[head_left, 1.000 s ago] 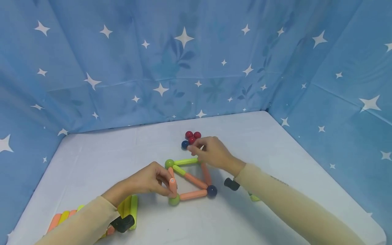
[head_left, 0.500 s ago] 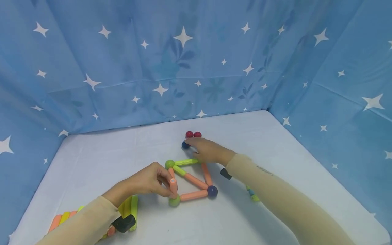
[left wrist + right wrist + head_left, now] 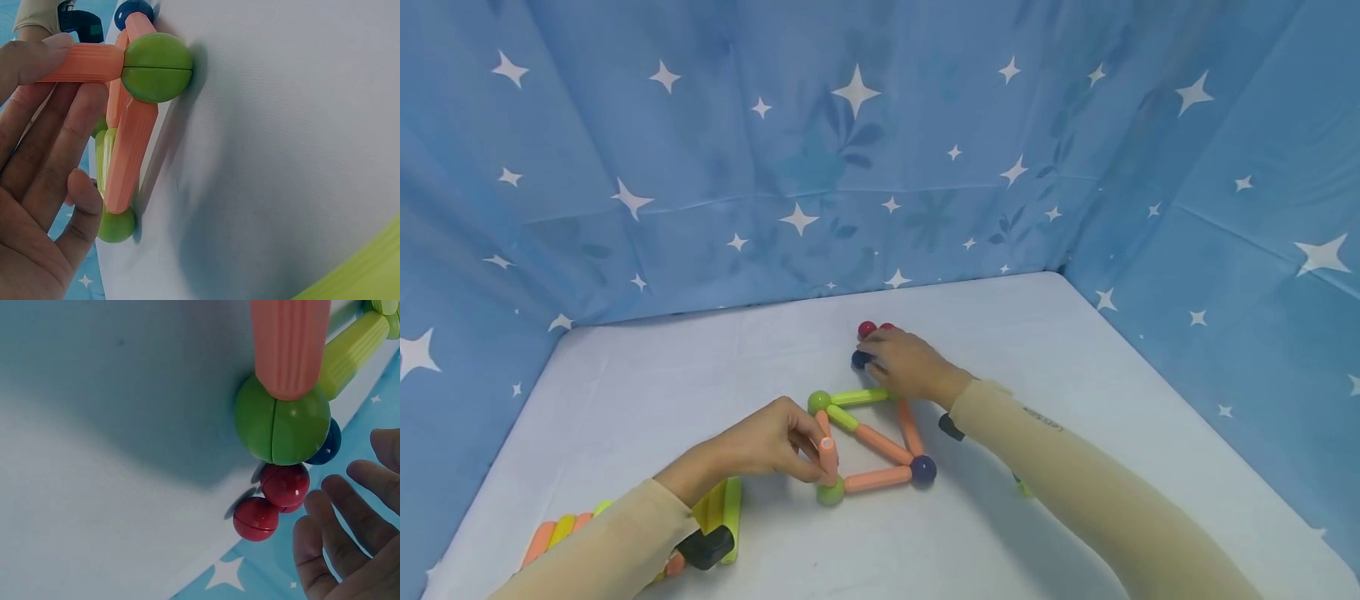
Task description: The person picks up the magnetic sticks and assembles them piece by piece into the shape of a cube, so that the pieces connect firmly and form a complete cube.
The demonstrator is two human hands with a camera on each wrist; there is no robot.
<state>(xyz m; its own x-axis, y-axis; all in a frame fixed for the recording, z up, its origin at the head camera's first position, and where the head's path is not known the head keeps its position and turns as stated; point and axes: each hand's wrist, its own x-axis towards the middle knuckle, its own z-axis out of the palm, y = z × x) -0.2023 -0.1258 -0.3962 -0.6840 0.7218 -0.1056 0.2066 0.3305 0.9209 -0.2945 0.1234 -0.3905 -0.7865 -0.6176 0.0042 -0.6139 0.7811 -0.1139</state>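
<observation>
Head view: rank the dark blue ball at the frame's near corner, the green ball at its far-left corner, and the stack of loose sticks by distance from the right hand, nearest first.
1. Green ball, just left of the right hand.
2. Dark blue ball, at the frame's near right corner.
3. Stack of loose sticks, far left, by the left forearm.

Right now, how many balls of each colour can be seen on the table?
Green balls: 3
Navy balls: 2
Red balls: 2 in plain view; the right hand may hide more
Total: 7
</observation>
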